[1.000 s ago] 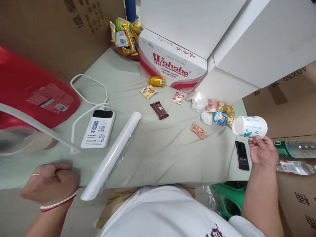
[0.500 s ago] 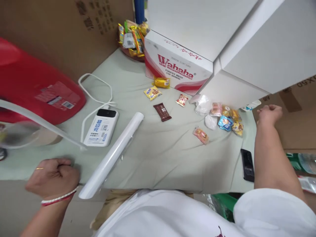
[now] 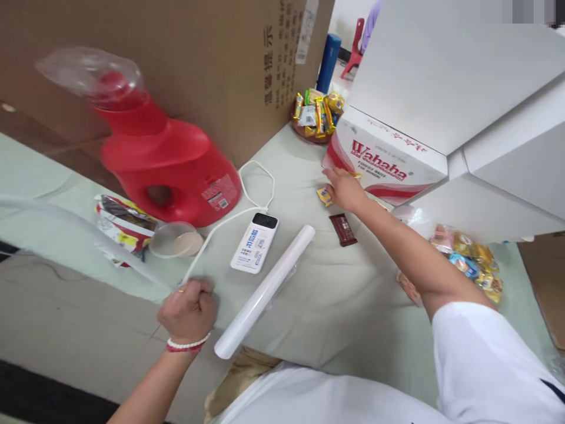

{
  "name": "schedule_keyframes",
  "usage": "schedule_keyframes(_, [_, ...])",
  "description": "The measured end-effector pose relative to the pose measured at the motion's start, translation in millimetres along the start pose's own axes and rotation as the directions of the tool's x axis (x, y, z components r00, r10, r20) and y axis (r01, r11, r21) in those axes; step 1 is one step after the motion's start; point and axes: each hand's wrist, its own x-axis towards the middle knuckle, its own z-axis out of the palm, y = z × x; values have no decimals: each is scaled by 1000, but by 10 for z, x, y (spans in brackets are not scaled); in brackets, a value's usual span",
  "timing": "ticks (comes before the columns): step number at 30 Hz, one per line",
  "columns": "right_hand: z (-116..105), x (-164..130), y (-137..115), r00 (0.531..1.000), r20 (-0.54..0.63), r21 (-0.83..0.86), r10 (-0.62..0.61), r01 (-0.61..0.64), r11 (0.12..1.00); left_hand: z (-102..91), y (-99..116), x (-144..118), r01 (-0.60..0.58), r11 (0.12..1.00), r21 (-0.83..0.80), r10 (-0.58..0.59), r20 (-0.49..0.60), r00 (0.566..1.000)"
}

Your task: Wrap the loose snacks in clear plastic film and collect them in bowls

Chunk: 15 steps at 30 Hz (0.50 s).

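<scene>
"Wahaha" in red on the white carton [image 3: 388, 168]

Cardboard wall [image 3: 212, 53] behind, red chair [image 3: 355, 44] beyond.

Right hand [image 3: 346, 189] on yellow snack packet [image 3: 324, 196] beside Wahaha box [image 3: 384, 168]; left hand [image 3: 189, 311] fisted near white roll [image 3: 265, 291].

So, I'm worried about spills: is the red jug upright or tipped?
Upright: the red jug stands on its base on the table, clear-capped neck on top.
</scene>
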Motion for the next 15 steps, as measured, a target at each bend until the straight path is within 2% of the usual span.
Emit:
schedule_keyframes(3, [130, 892, -95, 999, -12, -99, 43, -44, 994, -21, 39, 2, -184, 983, 17, 185, -85, 979])
schedule_keyframes(5, [207, 1355, -102, 995, -38, -64, 95, -97, 993, -39, 64, 11, -228, 974, 2, 227, -95, 969])
schedule_keyframes(7, [275, 1684, -92, 989, -42, -5, 144, -144, 990, -59, 85, 20, -227, 974, -25, 224, -84, 971])
schedule_keyframes(9, [338, 1877, -88, 976, -31, 48, 217, -215, 975, -79, 99, 24, -206, 978, -37, 203, -62, 977])
schedule_keyframes(11, [396, 1945, -105, 955, -36, 77, 294, -291, 954, -92, 104, 23, -189, 982, -30, 187, -47, 981])
schedule_keyframes(15, [487, 1806, -236, 900, -126, 96, 417, -407, 908, -91, 90, 18, -208, 978, -10, 207, -54, 977])
